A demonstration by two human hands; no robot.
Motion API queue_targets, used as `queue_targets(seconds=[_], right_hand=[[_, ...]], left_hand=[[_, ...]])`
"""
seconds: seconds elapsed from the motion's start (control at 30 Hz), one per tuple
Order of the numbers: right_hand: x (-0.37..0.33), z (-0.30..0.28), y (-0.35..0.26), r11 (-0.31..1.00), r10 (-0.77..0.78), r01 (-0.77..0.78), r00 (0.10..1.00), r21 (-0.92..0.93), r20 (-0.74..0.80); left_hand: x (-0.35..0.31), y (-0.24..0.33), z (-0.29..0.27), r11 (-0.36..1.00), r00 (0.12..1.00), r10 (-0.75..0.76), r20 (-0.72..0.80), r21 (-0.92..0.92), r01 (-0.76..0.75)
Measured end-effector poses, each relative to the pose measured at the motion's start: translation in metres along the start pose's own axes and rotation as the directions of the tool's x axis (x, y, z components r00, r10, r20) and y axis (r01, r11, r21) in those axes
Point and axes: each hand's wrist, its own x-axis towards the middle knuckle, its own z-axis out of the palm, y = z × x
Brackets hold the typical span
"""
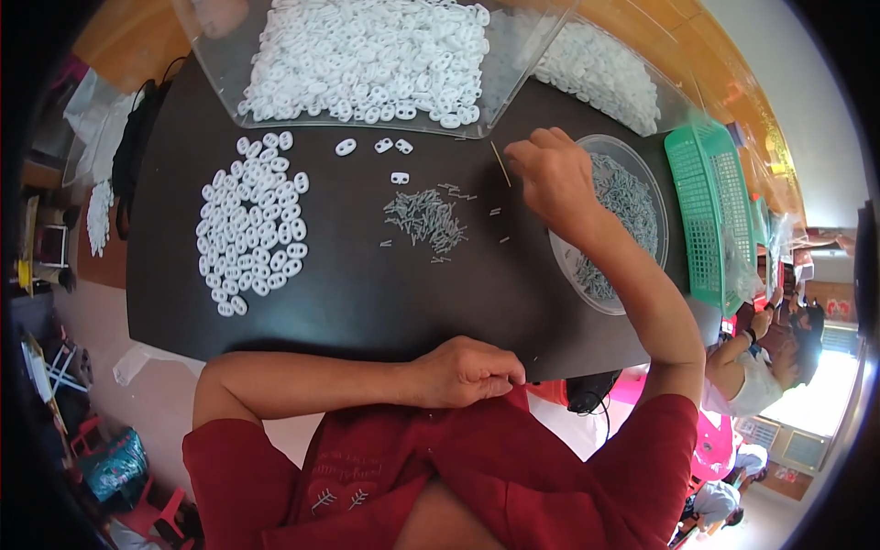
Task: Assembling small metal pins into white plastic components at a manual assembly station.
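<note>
My right hand (555, 179) is closed above the table, at the left rim of a round clear tub (561, 247) of small grey metal pins (628, 197). What its curled fingers hold, if anything, is hidden. Just left of them is a thin yellowish strip (500, 163). At the near table edge my left hand (466, 371) is closed, thumb and fingers pressed together beside my red shirt; I cannot make out what is in them. A loose heap of grey pins (426, 220) lies mid-table. Several white two-holed oval pieces, one of them a single piece (400, 178), lie behind it.
A large spread of white oval pieces (252, 220) covers the table's left side. Behind stands a big clear bin (367, 60) full of them, with another clear container (600, 73) to its right. A green basket (701, 215) stands far right. Other people are beyond the table.
</note>
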Motion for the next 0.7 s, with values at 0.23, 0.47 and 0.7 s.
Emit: queue_targets(seconds=[0.23,0.47,0.7], right_hand=[[0.001,0.021,-0.014,0.994,-0.068,0.066,0.997,-0.082,-0.025],[0.009,0.03,-0.017,0.989,-0.079,0.073,0.996,-0.131,-0.043],[0.01,0.031,-0.026,0.979,-0.117,0.115,0.993,-0.167,0.003]], left_hand=[[-0.003,0.004,0.0,1.0,1.0,-0.014,0.026,0.005,0.014],[-0.005,-0.003,0.002,0.994,0.994,0.105,-0.005,0.018,-0.105],[-0.006,-0.003,0.001,0.994,0.994,0.095,0.045,0.059,-0.097]])
